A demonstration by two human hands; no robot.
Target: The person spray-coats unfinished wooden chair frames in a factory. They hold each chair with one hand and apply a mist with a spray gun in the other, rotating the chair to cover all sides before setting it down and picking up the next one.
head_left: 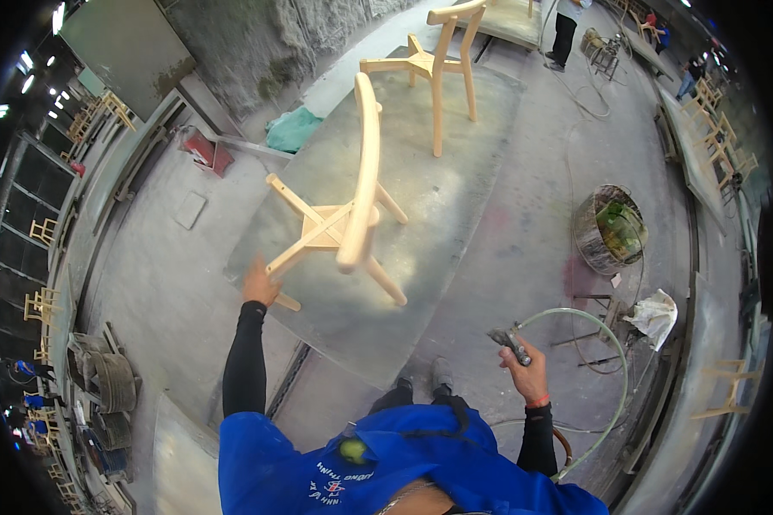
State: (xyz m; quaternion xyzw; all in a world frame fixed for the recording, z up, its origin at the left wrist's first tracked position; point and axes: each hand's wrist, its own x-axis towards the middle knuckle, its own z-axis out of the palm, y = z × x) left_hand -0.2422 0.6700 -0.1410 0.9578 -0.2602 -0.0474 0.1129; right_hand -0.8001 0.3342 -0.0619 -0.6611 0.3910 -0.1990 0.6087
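Observation:
In front of me a pale wooden chair frame (365, 163) without a seat panel stands on a grey sheet-topped platform (438, 232). Its curved backrest rises toward me, and crossed rails show at seat level. My left hand (261, 284) is at the near left corner of the frame, fingers closed around the rail end; they are slightly blurred. My right hand (528, 375), out to the right and away from the chair, grips a dark spray gun (510, 345). From the gun a pale translucent hose (614, 343) loops right and down.
A second chair frame (438, 69) stands farther back on the platform. To the right are a round tub (611, 227) with greenish contents and a white cloth (654, 319). A green cloth (294, 130) and a red container (204, 151) lie left. Another person (564, 34) stands far ahead.

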